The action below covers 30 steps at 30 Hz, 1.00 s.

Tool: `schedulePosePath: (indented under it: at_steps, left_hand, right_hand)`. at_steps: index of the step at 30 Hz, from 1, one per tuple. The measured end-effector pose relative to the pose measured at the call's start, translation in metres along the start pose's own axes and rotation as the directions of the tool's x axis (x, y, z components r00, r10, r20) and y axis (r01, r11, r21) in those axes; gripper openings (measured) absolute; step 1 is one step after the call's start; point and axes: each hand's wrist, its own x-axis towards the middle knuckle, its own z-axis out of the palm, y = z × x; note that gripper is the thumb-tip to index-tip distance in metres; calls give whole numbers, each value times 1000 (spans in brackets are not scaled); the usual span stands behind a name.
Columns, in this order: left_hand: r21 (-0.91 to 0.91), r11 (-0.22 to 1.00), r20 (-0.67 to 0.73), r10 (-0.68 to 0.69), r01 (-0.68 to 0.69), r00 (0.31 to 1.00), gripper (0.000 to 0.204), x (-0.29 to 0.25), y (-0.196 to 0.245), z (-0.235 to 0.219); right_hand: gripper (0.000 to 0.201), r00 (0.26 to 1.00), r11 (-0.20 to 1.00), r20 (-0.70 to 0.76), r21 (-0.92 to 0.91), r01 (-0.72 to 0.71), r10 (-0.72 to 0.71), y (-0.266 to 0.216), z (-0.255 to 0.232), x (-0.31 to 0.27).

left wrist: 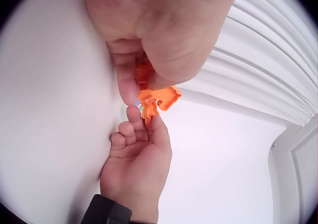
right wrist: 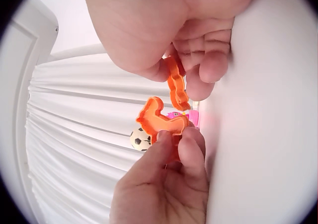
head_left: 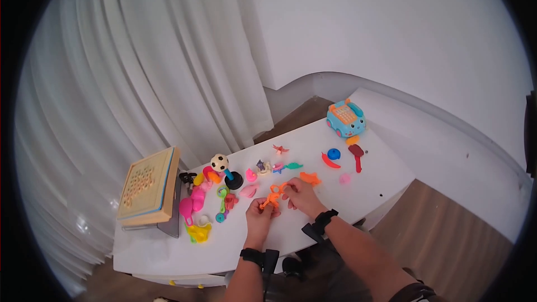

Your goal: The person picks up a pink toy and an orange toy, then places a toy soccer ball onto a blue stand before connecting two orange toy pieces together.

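Observation:
My left hand [head_left: 259, 225] pinches an orange plastic animal-shaped mould [right wrist: 161, 124] between thumb and fingers, low over the white table [head_left: 291, 234]. Beside it, my right hand [head_left: 305, 197] pinches a second orange mould [right wrist: 177, 87] with a wavy outline. In the right wrist view the two moulds are held close together, the wavy one above. Fingers cover part of each. Another orange mould [head_left: 309, 178] lies on the table just beyond my right hand, and a pink mould [head_left: 248, 191] lies beyond my left.
At the left stand a tilted board box [head_left: 148, 184] and a soccer-ball toy [head_left: 220, 162] on a black base. Pink, yellow and green toys lie nearby, including a yellow piece [head_left: 199, 233]. A blue toy telephone [head_left: 345, 118], red chili [head_left: 330, 160] and red brush-like toy [head_left: 357, 156] are at the right.

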Motion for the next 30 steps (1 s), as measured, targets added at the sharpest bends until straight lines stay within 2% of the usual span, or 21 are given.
schedulePosePath:
  at_steps: [1, 4, 8, 11, 13, 14, 16, 17, 19, 21, 23, 27, 30]
  left_hand:
    - [-38, 999, 0, -11, 11, 1000, 21, 2, -2, -2]
    - [-38, 999, 12, 8, -8, 1000, 18, 2, -5, -5]
    - [24, 999, 6, -21, 21, 1000, 22, -2, 8, 5]
    - [104, 995, -75, 2, 6, 997, 34, -8, 19, 13]
    - [28, 999, -6, -23, 23, 1000, 46, -6, 19, 8]
    - [17, 1000, -22, -16, 16, 1000, 46, -3, 18, 5]
    - [-74, 987, 102, -136, 144, 985, 51, 2, 15, -4]
    - [-108, 986, 67, -117, 124, 991, 51, 1, 15, -6]
    - [26, 993, 123, -117, 115, 985, 51, 0, 19, -1]
    - [0, 997, 120, -80, 81, 990, 52, -1, 19, 3]
    - [72, 995, 167, -77, 66, 983, 51, -2, 20, 4]
    - [107, 987, 169, -134, 117, 976, 31, -5, 26, 2]
    - [49, 994, 157, -104, 97, 982, 23, -3, 19, -2]
  right_hand:
    - [25, 1000, 997, 31, -72, 2, 0, -1, 0, 0]
    - [24, 998, 992, 60, -121, 37, -29, 1, 2, -1]
    - [23, 994, 993, 97, -106, 55, -45, -5, -4, -2]
    - [23, 988, 998, 157, -53, 20, -12, -3, -7, -3]
    - [24, 985, 993, 174, -120, 24, -3, -9, -5, -6]
    - [24, 982, 991, 191, -130, 29, -3, -7, -5, -5]
    - [27, 984, 984, 176, -168, 51, -21, -1, -6, -5]
    - [27, 976, 979, 217, -194, 65, -21, -1, -3, -5]
    - [33, 989, 980, 133, -179, 86, -63, -5, 0, -8]
    - [36, 984, 969, 166, -224, 106, -69, -5, -2, -6]
    - [35, 979, 945, 163, -285, 163, -119, -4, -1, -7]
    - [33, 976, 933, 187, -316, 171, -115, -6, 0, -8]
    - [30, 980, 944, 172, -296, 147, -99, 0, -1, -6]
